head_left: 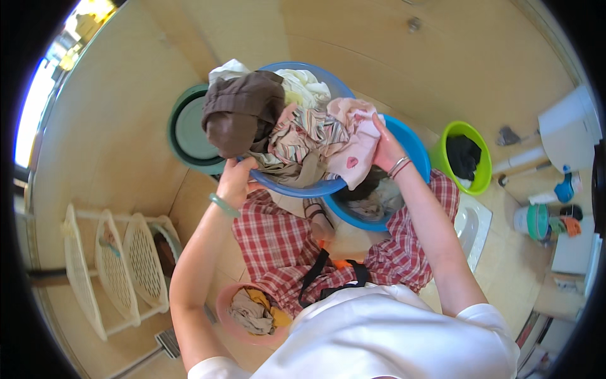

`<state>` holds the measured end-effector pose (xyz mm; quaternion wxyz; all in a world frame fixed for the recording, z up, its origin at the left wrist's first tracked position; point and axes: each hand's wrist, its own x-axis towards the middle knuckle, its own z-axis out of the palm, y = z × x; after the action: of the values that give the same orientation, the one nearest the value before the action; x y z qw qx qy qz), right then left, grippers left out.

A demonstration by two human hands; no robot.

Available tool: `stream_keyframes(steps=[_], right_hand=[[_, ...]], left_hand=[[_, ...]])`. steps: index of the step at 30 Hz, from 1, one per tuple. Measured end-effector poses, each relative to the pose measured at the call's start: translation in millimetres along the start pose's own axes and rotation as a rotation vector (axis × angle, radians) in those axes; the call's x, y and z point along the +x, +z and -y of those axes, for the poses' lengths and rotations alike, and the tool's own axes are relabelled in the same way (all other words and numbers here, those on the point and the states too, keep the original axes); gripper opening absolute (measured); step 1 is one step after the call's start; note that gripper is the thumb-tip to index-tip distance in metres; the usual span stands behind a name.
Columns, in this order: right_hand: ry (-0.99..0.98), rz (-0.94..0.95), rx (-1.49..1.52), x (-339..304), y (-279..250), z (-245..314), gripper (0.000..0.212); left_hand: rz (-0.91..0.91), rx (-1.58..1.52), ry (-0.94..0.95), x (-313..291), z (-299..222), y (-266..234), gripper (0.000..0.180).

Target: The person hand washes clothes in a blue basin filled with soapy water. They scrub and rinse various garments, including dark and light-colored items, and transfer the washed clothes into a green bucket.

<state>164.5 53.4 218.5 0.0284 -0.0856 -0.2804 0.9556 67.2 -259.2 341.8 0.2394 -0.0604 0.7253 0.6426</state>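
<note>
A blue basin heaped with laundry is in front of me. My left hand, a green bangle at its wrist, is closed on the basin's near left rim. My right hand is closed on a pink garment with a red print, which hangs over the basin's right side; its fingers are partly hidden by the cloth. In the basin lie a dark brown garment, a striped cloth and pale yellow-white clothes. Partly beneath it stands a brighter blue tub holding wet-looking grey cloth.
A green basin stands at the left, a lime bucket with dark cloth at the right. A pink basin with clothes sits by my leg. A white rack stands lower left, a white squat toilet at the right.
</note>
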Motion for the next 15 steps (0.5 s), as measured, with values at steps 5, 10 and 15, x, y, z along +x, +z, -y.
stream_keyframes(steps=[5,10,15], right_hand=[[-0.013,-0.099,0.17,6,-77,-53,0.072],[0.12,-0.23,0.374,-1,-124,-86,0.081],[-0.535,-0.415,-1.869,-8,-161,-82,0.061]], left_hand=[[-0.201,0.704,0.824,75,64,30,0.037],[-0.177,0.604,0.946,60,49,130,0.047],[-0.153,0.958,1.081,60,46,175,0.048]])
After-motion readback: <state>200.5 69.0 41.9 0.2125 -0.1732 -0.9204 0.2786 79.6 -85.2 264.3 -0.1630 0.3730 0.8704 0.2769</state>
